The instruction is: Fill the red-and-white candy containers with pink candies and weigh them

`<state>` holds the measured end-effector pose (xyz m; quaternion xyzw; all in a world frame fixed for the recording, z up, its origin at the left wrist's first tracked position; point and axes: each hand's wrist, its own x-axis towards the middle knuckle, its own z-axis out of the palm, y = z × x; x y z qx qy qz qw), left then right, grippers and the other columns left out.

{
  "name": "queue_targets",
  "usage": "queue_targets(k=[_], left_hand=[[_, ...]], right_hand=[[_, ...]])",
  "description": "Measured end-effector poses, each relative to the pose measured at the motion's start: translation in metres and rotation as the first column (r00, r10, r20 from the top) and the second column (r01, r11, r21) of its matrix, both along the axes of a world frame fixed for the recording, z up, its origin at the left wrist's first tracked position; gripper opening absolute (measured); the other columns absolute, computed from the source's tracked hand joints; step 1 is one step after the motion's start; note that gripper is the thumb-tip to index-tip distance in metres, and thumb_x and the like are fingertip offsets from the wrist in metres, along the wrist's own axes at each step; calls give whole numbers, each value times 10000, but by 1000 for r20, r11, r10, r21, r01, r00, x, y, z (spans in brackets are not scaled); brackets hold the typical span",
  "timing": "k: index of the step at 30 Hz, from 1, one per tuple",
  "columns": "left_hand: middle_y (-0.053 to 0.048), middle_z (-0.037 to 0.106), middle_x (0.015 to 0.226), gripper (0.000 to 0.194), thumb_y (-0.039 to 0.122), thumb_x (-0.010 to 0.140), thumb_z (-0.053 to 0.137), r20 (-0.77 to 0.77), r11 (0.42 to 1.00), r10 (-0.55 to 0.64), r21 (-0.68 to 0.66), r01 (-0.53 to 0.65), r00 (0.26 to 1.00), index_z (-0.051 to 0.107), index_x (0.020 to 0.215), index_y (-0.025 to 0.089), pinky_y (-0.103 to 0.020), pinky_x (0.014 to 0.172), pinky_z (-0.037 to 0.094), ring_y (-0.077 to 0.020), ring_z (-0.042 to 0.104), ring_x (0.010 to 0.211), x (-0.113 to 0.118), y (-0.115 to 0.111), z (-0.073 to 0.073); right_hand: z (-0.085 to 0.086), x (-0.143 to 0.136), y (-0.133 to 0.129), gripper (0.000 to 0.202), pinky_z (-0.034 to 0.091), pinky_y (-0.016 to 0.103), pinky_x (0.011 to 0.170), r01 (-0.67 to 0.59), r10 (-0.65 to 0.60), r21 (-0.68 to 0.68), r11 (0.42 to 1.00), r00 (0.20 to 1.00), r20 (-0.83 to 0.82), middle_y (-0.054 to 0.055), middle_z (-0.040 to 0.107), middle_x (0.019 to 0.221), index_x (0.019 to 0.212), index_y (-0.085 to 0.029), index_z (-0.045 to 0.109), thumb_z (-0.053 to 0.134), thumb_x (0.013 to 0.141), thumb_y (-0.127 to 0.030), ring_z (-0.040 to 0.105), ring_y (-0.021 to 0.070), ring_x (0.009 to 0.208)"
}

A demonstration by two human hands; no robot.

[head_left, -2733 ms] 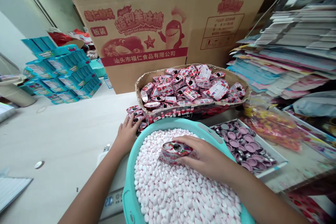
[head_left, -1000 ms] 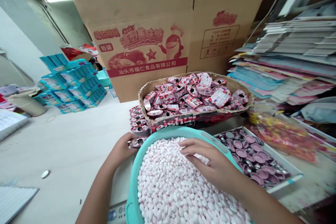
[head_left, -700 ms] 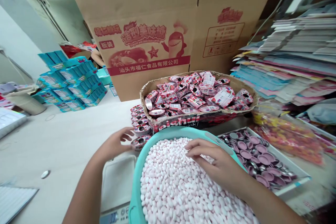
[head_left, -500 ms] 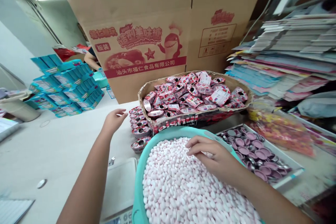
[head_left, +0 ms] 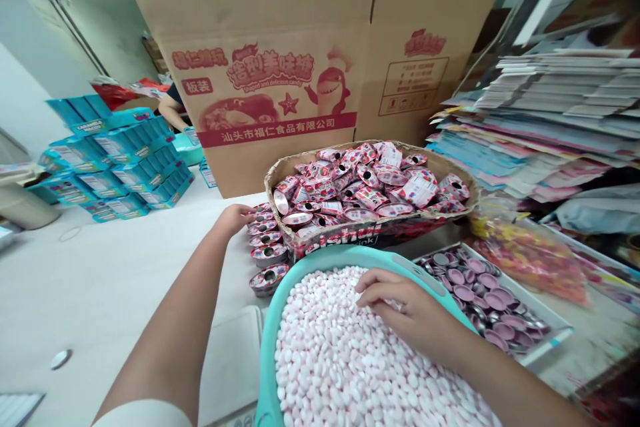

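Note:
My left hand [head_left: 234,219] reaches to the far end of a row of oval red-and-pink printed tins [head_left: 269,255]. Its fingers are drawn together at the rearmost tin [head_left: 261,209], partly hidden by the hand itself. A turquoise basin [head_left: 269,373] in front of me is full of small pale pink and white candies [head_left: 330,340]. Over these candies lies my right hand [head_left: 397,300], loosely bent, fingers slightly apart and tips touching the candies. Nothing shows in its grasp.
Behind the basin, a cut-down carton [head_left: 320,235] holds many more tins. A tray [head_left: 543,350] of pink-lined lids is at right. A tall cardboard box [head_left: 280,20] stands behind. Blue packs [head_left: 120,167] are stacked left, near another person's arm [head_left: 171,110]. A scale [head_left: 230,353] sits left of the basin.
My left hand has moved right and slightly forward, from open beside the row to the rearmost tin. My right hand stays over the candies. The view has shifted slightly.

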<state>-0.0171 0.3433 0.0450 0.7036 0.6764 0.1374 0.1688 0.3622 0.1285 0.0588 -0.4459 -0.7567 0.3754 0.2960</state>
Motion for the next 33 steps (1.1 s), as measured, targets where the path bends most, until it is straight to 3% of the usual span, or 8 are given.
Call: queue_targets(k=[5,7,11,14,21,33], left_hand=[[-106,616,1172,344,411,960,524,10,959,-11,283,8,1000,691,1147,176,-373,936,496,-211,635,1002,0,-18,10],[-89,627,1103,376,453,943,511,6,945,-72,319,67,997,729,1120,204,-331,893,493,-203,644,938,2,-29,15],[-50,660,974,347,505,838,621,-35,945,-233,229,235,972,784,1007,250,-299,756,496,-180,635,775,9,-45,14],[-49,663,871,288,478,804,646,-68,946,-278,154,285,958,806,867,248,-300,730,490,-186,630,740,11,-48,5],[-78,668,944,346,510,821,600,-105,945,-277,150,291,955,813,871,242,-327,834,493,-222,635,864,8,-44,-9],[-83,680,967,373,541,826,592,-104,952,-252,153,266,962,817,841,243,-335,850,509,-218,642,841,10,-48,-10]], right_hand=[[3,3,-2,257,495,301,887,11,-11,14,1000,1000,-14,70,671,1025,846,-219,741,498,887,-143,655,189,979],[4,5,-4,253,494,300,896,19,-19,18,1000,1000,-22,69,673,1028,842,-220,739,501,891,-149,655,188,987],[3,9,-5,257,491,310,913,27,-26,29,999,999,-41,68,670,1050,851,-229,742,501,892,-148,649,193,1015],[2,9,-5,266,492,316,912,21,-20,13,1000,999,-49,65,668,1057,858,-235,740,493,893,-142,647,193,1012],[7,6,-6,245,491,298,883,-19,20,17,1000,997,-69,55,671,1017,846,-225,726,507,879,-120,647,177,968],[11,3,-6,215,514,309,862,-59,59,-13,998,998,-23,65,683,970,831,-210,718,518,882,-150,650,187,937]])
